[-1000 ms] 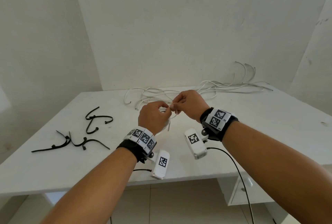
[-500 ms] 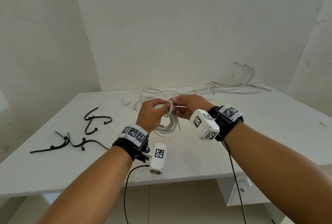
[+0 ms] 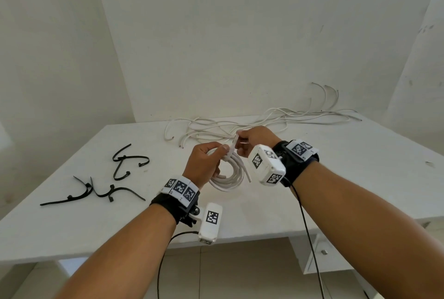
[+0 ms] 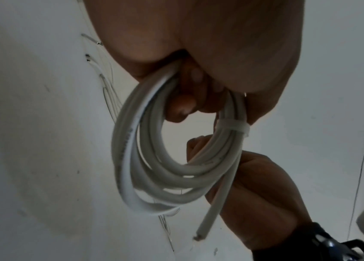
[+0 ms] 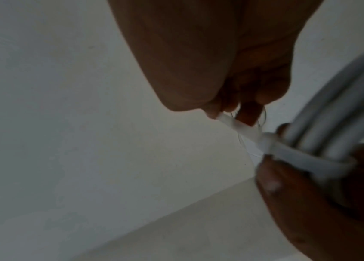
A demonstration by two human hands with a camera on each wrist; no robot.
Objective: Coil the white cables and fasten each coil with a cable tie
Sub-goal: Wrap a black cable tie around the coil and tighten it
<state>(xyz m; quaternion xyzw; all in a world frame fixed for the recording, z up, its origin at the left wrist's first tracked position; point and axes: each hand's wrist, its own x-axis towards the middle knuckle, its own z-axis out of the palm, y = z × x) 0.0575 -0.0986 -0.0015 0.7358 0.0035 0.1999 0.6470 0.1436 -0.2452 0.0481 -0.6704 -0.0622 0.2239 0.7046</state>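
Note:
My left hand grips a coil of white cable above the middle of the white table. In the left wrist view the coil hangs from my curled fingers, and a white cable tie is wrapped round its strands. My right hand pinches the tail of that tie and holds it up from the coil. The right wrist view shows the tail stretched between my fingertips and the band round the strands. One loose cable end sticks out below the coil.
A tangle of loose white cables lies along the table's far edge by the wall. Several black cable ties lie scattered on the left of the table. A drawer unit stands under the table at the right.
The hands have drawn slightly apart. My right hand has turned over and lifted the tie's tail up, and the coil now hangs in plain view below my left hand.

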